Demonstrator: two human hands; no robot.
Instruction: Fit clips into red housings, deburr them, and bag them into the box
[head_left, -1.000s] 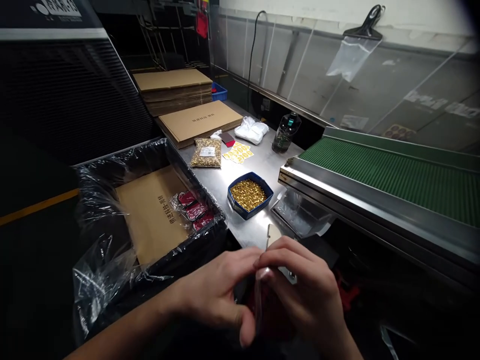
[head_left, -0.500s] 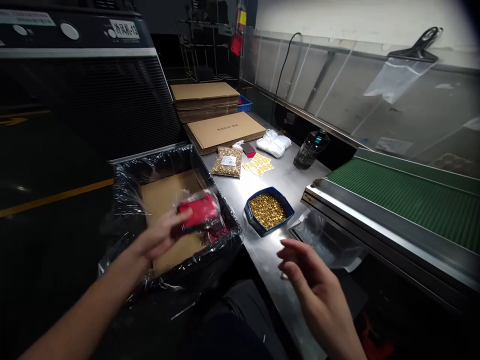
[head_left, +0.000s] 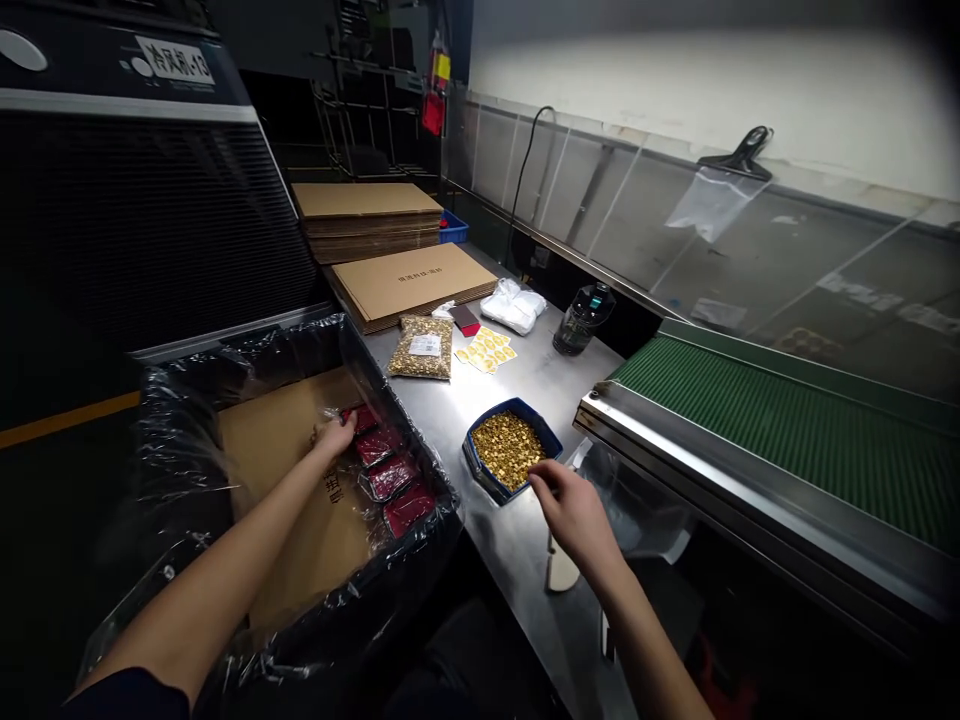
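My left hand (head_left: 334, 437) reaches into the lined box (head_left: 289, 640), its fingers closed on a red packet (head_left: 364, 418) in clear wrap at the far end of a row. Several similar red packets (head_left: 390, 478) lie along the box's right side, on a cardboard sheet (head_left: 281, 500). My right hand (head_left: 574, 510) is at the near right rim of a blue tray (head_left: 486, 478) filled with small gold-coloured pieces (head_left: 508, 448). Its fingers are bent together in a pinch, and whatever may be between them is hidden.
Behind the tray lie a bag of gold pieces (head_left: 422, 350), a sticker sheet (head_left: 487, 350) and a white plastic bundle (head_left: 514, 306). Cardboard stacks (head_left: 412, 282) stand farther back. A green ribbed conveyor (head_left: 750, 430) borders the table on the right, near a dark clear container (head_left: 583, 322).
My left hand has lowered the red packet into the box, at the far end of the row. My right hand has moved to the tray's rim and its fingers have closed. The view has shifted.
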